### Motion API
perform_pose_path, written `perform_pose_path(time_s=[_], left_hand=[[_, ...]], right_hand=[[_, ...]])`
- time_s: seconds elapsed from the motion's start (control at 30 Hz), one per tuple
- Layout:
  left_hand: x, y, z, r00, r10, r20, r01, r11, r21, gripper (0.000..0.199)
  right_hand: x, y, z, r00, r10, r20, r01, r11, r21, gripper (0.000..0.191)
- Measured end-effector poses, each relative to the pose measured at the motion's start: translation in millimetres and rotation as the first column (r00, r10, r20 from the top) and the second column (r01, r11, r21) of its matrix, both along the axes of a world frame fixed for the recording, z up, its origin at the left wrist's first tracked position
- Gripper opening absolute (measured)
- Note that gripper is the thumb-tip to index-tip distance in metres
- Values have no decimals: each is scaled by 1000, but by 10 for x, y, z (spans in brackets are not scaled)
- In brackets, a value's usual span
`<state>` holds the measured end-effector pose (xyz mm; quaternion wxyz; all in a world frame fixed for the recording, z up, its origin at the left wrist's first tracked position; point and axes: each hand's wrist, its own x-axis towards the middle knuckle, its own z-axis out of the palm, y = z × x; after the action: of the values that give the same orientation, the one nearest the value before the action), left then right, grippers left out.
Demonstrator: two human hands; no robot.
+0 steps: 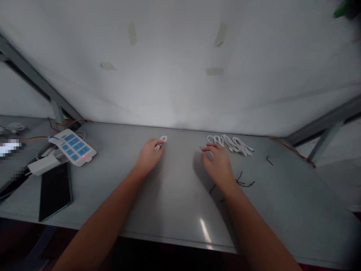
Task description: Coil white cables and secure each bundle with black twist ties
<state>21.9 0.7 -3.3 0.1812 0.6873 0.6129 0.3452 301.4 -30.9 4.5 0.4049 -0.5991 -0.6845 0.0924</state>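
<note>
Well, a grey metal workbench spans the view below a white wall, with open tabletop between the hands and the near edge. At left lie a blue-and-white power strip, its markings too small to read, a white charger and a dark smartphone. Toward the far edge on the right rests a bundle of white cables, with short black wire scraps nearer. The right hand is half open, palm down and empty, its fingers just beside the bundle. The left hand, arm stretched forward, is curled shut around a small white cable loop near the far edge.
</note>
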Motion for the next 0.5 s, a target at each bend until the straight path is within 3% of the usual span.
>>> perform_pose_path(time_s=[0.1, 0.2, 0.37, 0.5], left_hand=[[301, -204, 15, 954, -181, 237, 193, 981, -29, 34], [453, -360, 39, 893, -304, 332, 318, 948, 12, 38], [544, -499, 58, 892, -411, 190, 408, 911, 57, 52], [571, -564, 89, 866, -483, 130, 480, 875, 56, 57]], right_hand=[[-230, -119, 101, 970, 185, -157, -194, 980, -47, 17], [-381, -191, 128, 886, 233, -401, -334, 921, -201, 18], [-442, -177, 42, 727, 167, -666, -459, 839, -290, 21], [-389, -142, 50, 700, 163, -695, -495, 812, -309, 21]])
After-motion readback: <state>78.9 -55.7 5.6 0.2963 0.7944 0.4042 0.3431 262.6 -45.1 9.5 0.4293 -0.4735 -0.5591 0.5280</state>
